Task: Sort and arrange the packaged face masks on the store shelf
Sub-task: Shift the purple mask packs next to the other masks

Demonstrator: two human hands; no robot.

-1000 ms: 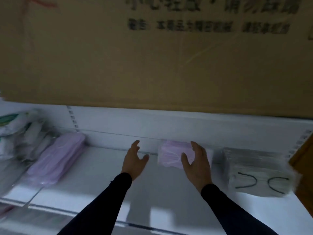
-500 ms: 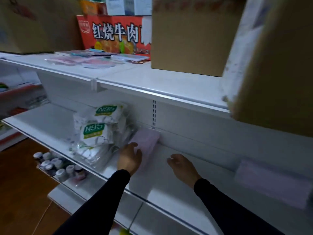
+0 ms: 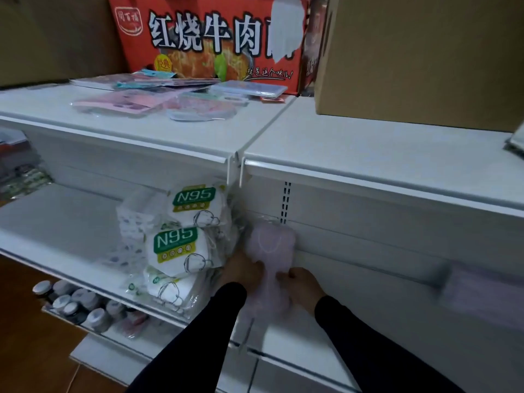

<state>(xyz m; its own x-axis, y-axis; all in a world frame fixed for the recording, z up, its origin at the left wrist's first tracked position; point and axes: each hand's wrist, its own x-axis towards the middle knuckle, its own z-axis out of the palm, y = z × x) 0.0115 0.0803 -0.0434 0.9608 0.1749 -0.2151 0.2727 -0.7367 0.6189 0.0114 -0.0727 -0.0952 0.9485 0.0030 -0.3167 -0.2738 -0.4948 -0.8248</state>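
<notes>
Across the whole frame, a white store shelf unit [image 3: 368, 154], with an upper board in the middle band and a lower board [image 3: 56, 222] under it, running from the left edge down to the lower centre. At upper right, resting on the upper board, a large brown carton [image 3: 425, 58]. At upper centre, just left of it, a red noodle box [image 3: 209, 38] with big white characters. In front of the red box, on the upper board at upper left of centre, a loose spread of flat packets [image 3: 153, 100], pink and pale blue, lying over one another.

On the lower board, left of centre, a pile of white N95 mask packs [image 3: 181, 245] with green labels, stacked and tilted. Just right of that pile, at the centre of the frame, a pale purple mask pack [image 3: 272, 245] in clear wrap, leaning with its far end against the back panel, its near end pulled toward the front edge of the board. At the right edge, blurred, another purple pack [image 3: 487, 290] on the same board, well apart from the first.

Below the lower board, at lower left, a row of small jars [image 3: 71, 304] with dark lids.

From the bottom edge, two arms in black sleeves. Left hand [image 3: 241, 272] on the left side of the purple pack, fingers curled onto the wrap. Right hand [image 3: 302, 283] on its right side, fingers bent and pinching the wrap. Exact finger placement unclear from blur.
</notes>
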